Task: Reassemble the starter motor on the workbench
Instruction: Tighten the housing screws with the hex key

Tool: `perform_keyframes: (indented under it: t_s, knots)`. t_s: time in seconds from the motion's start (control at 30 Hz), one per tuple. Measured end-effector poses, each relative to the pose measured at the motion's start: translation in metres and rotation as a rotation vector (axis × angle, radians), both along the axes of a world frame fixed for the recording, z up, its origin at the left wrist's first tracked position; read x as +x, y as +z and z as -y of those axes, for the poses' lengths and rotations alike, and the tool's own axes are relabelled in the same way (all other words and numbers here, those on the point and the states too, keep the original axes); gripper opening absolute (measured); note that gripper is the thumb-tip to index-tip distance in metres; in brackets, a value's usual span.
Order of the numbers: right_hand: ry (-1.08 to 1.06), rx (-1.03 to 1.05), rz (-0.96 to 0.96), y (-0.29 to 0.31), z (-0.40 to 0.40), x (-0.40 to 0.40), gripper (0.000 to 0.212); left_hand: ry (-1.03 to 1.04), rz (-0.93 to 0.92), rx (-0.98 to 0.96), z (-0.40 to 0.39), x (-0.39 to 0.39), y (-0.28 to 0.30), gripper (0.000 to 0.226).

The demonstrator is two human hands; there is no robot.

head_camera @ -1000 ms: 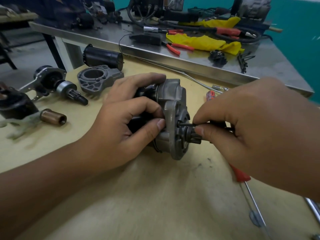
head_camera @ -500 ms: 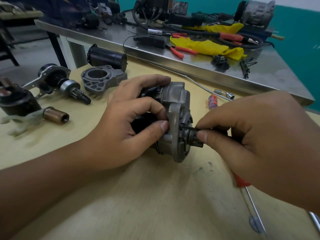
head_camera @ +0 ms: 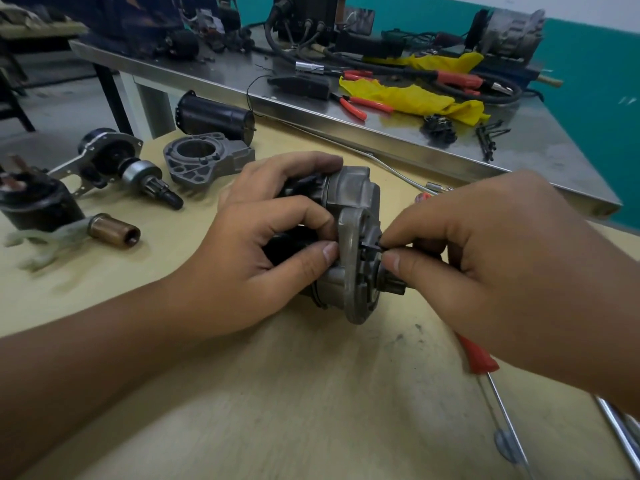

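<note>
Grey cast-aluminium housing, one starter motor (head_camera: 349, 237), lying on its side mid-bench on the tan workbench (head_camera: 277, 393): your left hand (head_camera: 249, 258) is gripping its dark body, fingers curled round it, so keep bracing it flat. Your right hand (head_camera: 485, 271) is pinching a small black bolt (head_camera: 372, 247) at the end flange above the toothed pinion (head_camera: 394, 282); be threading it squarely by fingertip before tightening.

bare bench (head_camera: 277, 393) ahead, screwdriver (head_camera: 479, 358) rightward
</note>
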State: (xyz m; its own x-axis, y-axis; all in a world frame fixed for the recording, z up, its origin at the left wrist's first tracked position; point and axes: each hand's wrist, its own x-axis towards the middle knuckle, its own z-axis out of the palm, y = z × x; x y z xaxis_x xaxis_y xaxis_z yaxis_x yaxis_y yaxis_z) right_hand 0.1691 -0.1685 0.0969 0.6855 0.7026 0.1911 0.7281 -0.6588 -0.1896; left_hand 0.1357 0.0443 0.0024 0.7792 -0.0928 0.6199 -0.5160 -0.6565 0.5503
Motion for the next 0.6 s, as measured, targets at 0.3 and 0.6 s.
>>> perform_keyframes:
  t_s: [0.3,0.6]
  knots:
    - [0.097,-0.232,0.087,0.012,-0.004,0.003,0.041,0.016,0.015,-0.02,0.001,-0.001,-0.002,0.015]
    - [0.069,-0.204,0.154,0.013,-0.009,0.004,0.042,0.02,0.035,-0.027,-0.002,0.001,-0.003,0.022]
